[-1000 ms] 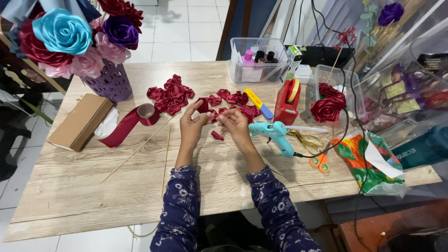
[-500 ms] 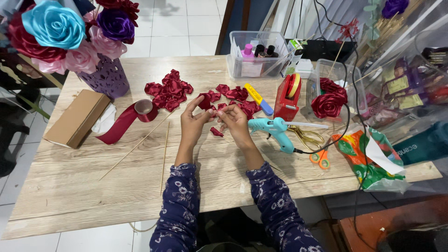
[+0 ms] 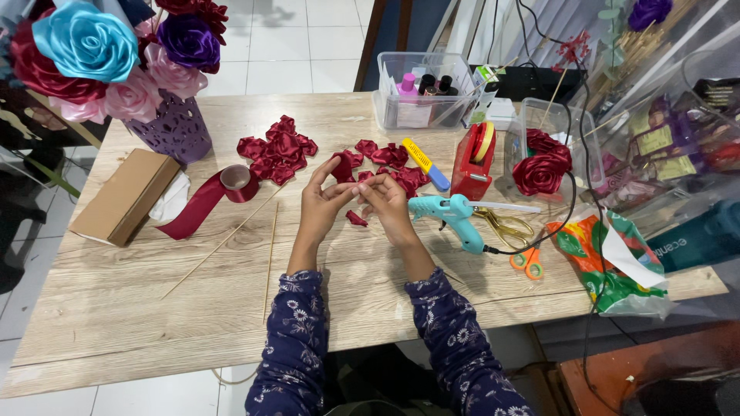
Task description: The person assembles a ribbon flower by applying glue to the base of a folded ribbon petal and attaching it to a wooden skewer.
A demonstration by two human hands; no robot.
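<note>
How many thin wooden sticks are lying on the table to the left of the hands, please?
2: one long stick runs diagonally from beside the ribbon roll toward the table's front; a second stick lies nearly straight beside the left forearm. Others may be hidden.

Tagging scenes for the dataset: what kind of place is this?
Most likely a home craft workspace for making ribbon flowers. On the wooden table lie folded dark red ribbon petals, a glue gun and a ribbon roll; finished ribbon roses stand in a vase.
</note>
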